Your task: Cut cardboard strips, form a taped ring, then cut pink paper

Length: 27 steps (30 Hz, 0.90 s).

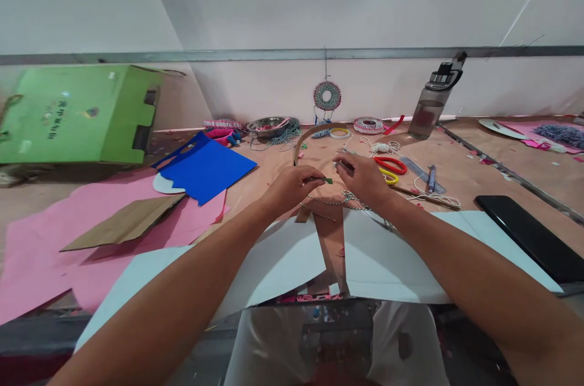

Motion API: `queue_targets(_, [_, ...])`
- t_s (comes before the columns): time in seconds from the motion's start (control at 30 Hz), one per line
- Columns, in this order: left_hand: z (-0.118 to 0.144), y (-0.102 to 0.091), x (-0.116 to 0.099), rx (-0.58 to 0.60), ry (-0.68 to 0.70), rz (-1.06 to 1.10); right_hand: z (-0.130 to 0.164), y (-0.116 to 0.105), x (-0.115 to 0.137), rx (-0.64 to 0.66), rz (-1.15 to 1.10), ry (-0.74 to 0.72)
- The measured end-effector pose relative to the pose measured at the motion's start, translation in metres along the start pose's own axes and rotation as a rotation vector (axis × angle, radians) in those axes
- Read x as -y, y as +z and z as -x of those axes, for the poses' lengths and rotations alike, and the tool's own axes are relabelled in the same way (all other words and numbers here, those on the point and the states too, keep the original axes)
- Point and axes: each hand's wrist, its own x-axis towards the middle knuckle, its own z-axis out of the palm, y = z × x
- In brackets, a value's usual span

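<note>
My left hand (291, 185) is closed in a pinch around a thin dark piece with a small green tip (328, 180). Close by on the right, my right hand (362, 178) has its fingers pressed together; what they hold, if anything, is hidden. Below and between both hands lies a loose twisted cord (350, 198), grey and white. A tan curved strip (298, 145) arches up just beyond my left hand. Red-handled scissors (391, 165) and a yellow handle loop (389, 176) lie beside my right hand.
White sheets (387, 258) lie under my forearms. Blue sheet (219, 167), pink paper (45, 246) and green box (68, 115) are left. A metal bowl (268, 126) and round woven hanging (327, 95) are behind; a bottle (430, 107) and black phone (531, 237) are right.
</note>
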Motion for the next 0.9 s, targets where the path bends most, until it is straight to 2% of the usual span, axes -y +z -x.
queue_targets(0.2, [0.001, 0.000, -0.002, -0.009, -0.007, -0.007, 0.000, 0.000, 0.000, 0.017, -0.008, -0.011])
queue_targets(0.4, [0.001, 0.001, 0.003, -0.049, 0.008, -0.015, 0.001, 0.000, 0.002, -0.019, -0.003, -0.024])
queue_targets(0.7, [0.002, -0.001, 0.009, -0.170, 0.388, -0.240, 0.001, 0.001, 0.001, 0.004, -0.020, -0.050])
queue_targets(0.9, [0.002, -0.001, 0.013, -0.198, 0.452, -0.316, 0.000, -0.001, 0.005, 0.009, -0.040, -0.040])
